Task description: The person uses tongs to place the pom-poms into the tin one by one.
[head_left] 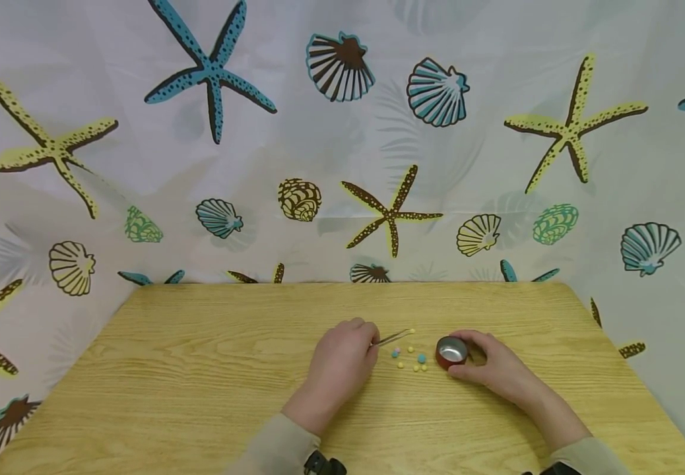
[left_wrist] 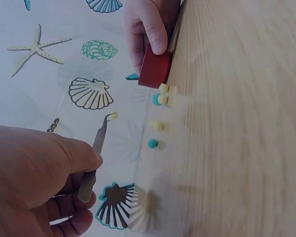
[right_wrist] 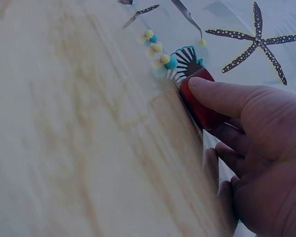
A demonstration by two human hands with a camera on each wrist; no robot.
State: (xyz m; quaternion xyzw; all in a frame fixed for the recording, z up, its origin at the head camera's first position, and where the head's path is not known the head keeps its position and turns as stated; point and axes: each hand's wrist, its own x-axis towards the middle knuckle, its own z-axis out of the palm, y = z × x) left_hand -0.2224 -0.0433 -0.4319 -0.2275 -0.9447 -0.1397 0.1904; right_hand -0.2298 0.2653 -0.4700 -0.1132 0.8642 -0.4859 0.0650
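My left hand [head_left: 342, 359] grips metal tweezers [left_wrist: 100, 140] with bent tips. Pinched at those tips is a small yellow ball [left_wrist: 114, 116], held above the table. On the right, my right hand [head_left: 497, 369] holds a small round tin [head_left: 452, 349], red outside and silver inside, between thumb and fingers. The tin stands upright on the table, its bare inner base showing in the head view. Between the hands lie several loose yellow balls [head_left: 410, 349], two blue balls [head_left: 422, 358] and a pinkish ball [head_left: 397, 350].
A light wood-grain table [head_left: 200, 369] spreads under both hands. Behind it and along its sides hangs a white cloth [head_left: 342, 145] printed with starfish and shells.
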